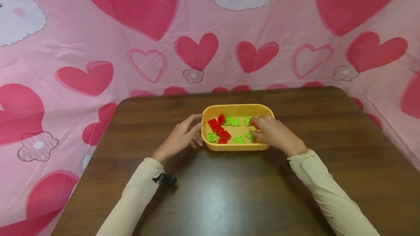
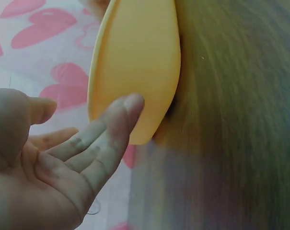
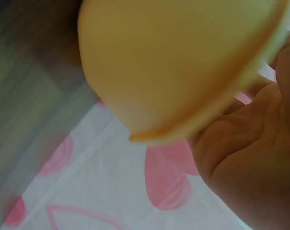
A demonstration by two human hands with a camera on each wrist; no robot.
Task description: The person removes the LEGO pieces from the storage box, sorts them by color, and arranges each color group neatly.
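Note:
A yellow plastic tray (image 1: 234, 147) holds several red and green toy building blocks. Red blocks (image 1: 218, 129) lie in a loose group on its left side, with a green block (image 1: 211, 137) beside them. My left hand (image 1: 180, 136) is at the tray's left end, fingers extended and thumb apart; the left wrist view shows its fingertips (image 2: 134, 103) overlapping the outer wall. My right hand (image 1: 273, 132) reaches over the right rim, with a red block (image 1: 255, 126) between thumb and fingers. I cannot tell whether it pinches that block; the rim hides the fingertips in the right wrist view.
The tray stands on a dark brown wooden table (image 1: 210, 192), toward its far edge. Behind and to the sides hangs a pink cloth (image 1: 226, 21) printed with hearts. A small black device (image 1: 165, 179) is strapped to the left wrist.

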